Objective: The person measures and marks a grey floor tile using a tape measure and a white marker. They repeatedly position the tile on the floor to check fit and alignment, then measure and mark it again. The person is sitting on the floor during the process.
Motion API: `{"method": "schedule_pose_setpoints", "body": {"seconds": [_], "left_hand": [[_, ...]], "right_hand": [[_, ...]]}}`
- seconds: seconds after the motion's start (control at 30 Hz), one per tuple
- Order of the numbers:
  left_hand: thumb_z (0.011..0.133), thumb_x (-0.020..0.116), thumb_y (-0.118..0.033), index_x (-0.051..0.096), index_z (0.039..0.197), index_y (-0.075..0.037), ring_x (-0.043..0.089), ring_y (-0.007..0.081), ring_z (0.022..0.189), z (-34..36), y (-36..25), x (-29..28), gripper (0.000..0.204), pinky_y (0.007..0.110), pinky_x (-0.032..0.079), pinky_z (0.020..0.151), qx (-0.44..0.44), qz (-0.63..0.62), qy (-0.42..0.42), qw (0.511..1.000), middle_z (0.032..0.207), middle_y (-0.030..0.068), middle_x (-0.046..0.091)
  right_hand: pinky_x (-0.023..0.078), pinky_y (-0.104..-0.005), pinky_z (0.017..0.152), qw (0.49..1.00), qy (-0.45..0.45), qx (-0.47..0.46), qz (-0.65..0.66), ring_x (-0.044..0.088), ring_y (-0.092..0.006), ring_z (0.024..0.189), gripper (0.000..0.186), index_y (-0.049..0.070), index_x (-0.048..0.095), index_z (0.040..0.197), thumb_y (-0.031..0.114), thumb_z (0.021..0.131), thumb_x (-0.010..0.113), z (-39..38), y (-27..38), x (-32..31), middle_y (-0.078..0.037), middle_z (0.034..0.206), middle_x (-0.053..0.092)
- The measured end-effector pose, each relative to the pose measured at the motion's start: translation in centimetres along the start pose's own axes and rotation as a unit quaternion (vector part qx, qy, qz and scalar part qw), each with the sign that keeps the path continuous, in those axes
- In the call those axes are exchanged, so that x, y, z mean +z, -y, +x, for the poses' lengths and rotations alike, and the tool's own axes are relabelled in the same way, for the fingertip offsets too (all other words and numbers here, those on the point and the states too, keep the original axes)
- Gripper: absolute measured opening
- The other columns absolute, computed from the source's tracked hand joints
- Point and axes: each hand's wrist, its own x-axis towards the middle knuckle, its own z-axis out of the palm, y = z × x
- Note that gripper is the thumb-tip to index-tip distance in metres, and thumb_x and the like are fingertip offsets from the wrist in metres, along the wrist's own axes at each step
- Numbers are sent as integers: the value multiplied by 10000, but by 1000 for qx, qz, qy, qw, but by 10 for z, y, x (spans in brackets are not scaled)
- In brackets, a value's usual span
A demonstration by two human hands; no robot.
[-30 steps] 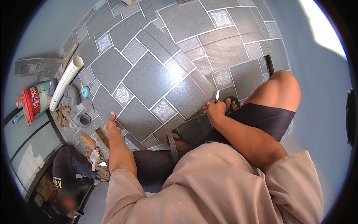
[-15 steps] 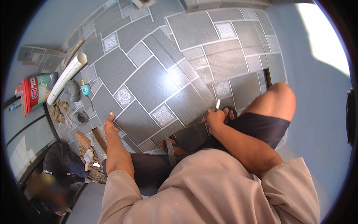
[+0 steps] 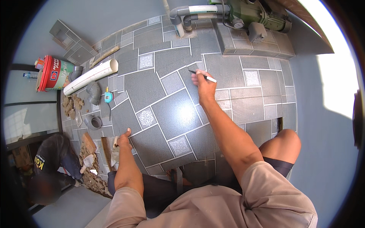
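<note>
A large grey patterned floor tile (image 3: 175, 108) with white lines lies across the floor in front of me, overlapping the tiles around it. My right hand (image 3: 205, 86) is stretched forward over its far corner, closed round a marker (image 3: 210, 79) with a white end. The dark tip points left, at or just above the surface; contact cannot be made out. At the near left edge my left hand (image 3: 124, 140) grips the tile, thumb uppermost and fingers curled, partly hidden.
White pipe (image 3: 91, 77), grey elbow (image 3: 93, 93), tape measure (image 3: 108, 96) and red-green paint bucket (image 3: 55, 74) lie left. Another person (image 3: 57, 154) bends near a trowel (image 3: 88, 161) and mortar rubble (image 3: 93, 180). A green pump (image 3: 247, 13) stands on a tiled ledge (image 3: 237, 47) far ahead.
My right hand has moved forward from beside my foot to the tile's far corner, carrying the marker. My view has tilted up, bringing in the pump. My left hand keeps its place at the tile's edge.
</note>
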Motion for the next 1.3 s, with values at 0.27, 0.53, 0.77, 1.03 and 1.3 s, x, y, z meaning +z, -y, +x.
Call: {"method": "schedule_pose_setpoints", "body": {"seconds": [0.27,0.53,0.77,1.03,1.3], "left_hand": [[729,920,-64,467,1430,116,496,367,1376,4,3,-2,854,486,367,1168,27,3,-29,999,1492,231,526],[723,924,-65,449,1428,140,513,379,1354,-2,1,10,875,470,385,1159,14,-7,-13,1000,1480,245,529],[727,931,-116,436,1441,140,497,378,1364,32,13,-11,906,477,393,1151,22,15,-20,999,1508,246,498],[705,944,-116,432,1450,121,471,361,1393,29,14,-15,934,468,323,1197,20,12,-39,999,1513,221,506],[716,936,-96,447,1442,121,458,357,1403,16,9,-1,901,473,305,1209,6,8,-23,1000,1521,221,497]], "right_hand": [[548,-299,860,995,55,-42,-74,700,-173,943,257,6,705,1202,153,1002,637,81,-33,39,-131,1040,757],[554,-293,850,988,69,-25,-133,701,-165,930,272,4,706,1213,163,1003,640,107,-44,27,-113,1011,761],[569,-284,652,995,46,13,-91,701,-145,740,188,-21,740,1028,130,953,657,95,-26,29,-115,859,758],[594,-298,701,985,70,-11,-154,702,-168,776,201,-31,711,1043,147,963,660,88,-35,24,-126,872,748],[553,-419,777,934,89,-104,-329,723,-332,804,246,5,772,976,206,867,682,89,-27,9,-196,876,757]]}}
